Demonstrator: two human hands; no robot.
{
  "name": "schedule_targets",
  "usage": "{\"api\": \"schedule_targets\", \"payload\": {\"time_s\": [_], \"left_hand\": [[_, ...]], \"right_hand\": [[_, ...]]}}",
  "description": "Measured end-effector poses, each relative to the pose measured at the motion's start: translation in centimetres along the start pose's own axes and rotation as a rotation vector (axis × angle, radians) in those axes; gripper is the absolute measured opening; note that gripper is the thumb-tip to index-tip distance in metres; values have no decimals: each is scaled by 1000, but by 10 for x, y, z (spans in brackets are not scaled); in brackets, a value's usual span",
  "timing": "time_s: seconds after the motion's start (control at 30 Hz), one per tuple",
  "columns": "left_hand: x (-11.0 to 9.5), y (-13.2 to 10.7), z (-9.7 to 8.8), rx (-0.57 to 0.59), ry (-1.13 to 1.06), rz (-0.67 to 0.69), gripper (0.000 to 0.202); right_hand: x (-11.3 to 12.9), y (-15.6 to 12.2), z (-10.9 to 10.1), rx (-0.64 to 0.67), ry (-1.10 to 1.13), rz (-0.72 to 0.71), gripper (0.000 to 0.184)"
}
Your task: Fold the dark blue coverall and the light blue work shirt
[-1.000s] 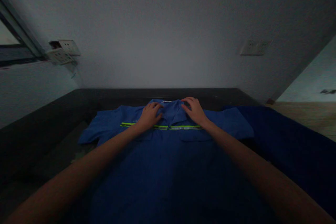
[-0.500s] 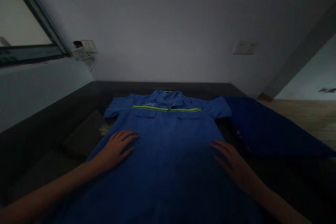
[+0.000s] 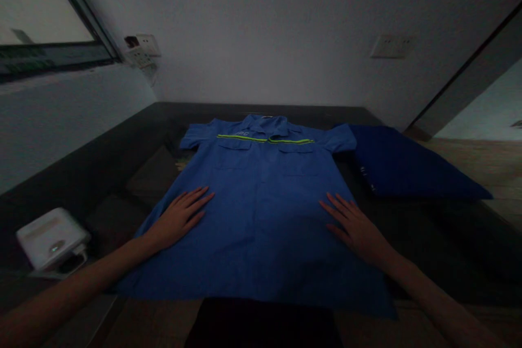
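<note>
A blue short-sleeved work shirt (image 3: 255, 196) lies spread front side up, its collar towards the wall and its hem towards me. Yellow-green stripes run across the chest above two pockets, with pale lettering on one side. My left hand (image 3: 179, 220) rests flat on the left side of the shirt, fingers apart. On the opposite side my right hand (image 3: 354, 225) lies with spread fingers on the cloth. Neither hand grips anything.
The shirt lies on a dark surface (image 3: 440, 250) against the wall. A folded dark blue cloth (image 3: 416, 166) is at the right. At the left sits a white box-shaped device (image 3: 55, 239). Wall sockets (image 3: 393, 46) are above.
The view has tilted down, bringing the shirt's hem and the white device into sight. Both hands stay on the shirt, at about the same spots, and look flatter on it.
</note>
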State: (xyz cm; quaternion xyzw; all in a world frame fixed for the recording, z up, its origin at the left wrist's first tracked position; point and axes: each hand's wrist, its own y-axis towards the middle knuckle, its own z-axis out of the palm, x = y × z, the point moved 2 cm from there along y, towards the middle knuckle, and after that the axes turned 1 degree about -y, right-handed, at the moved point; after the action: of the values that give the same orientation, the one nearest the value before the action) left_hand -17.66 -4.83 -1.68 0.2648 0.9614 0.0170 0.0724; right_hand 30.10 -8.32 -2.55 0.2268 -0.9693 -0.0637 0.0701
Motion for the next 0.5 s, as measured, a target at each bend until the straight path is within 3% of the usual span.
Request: {"api": "schedule_targets", "payload": {"time_s": [0.27,0.5], "left_hand": [[-7,-8,1,-28,-20,11,49],[-33,-19,3,-32,-55,-11,48]], "right_hand": [[1,-11,-6,28,1,-7,55],[-8,-23,-10,47,25,-32,55]]}}
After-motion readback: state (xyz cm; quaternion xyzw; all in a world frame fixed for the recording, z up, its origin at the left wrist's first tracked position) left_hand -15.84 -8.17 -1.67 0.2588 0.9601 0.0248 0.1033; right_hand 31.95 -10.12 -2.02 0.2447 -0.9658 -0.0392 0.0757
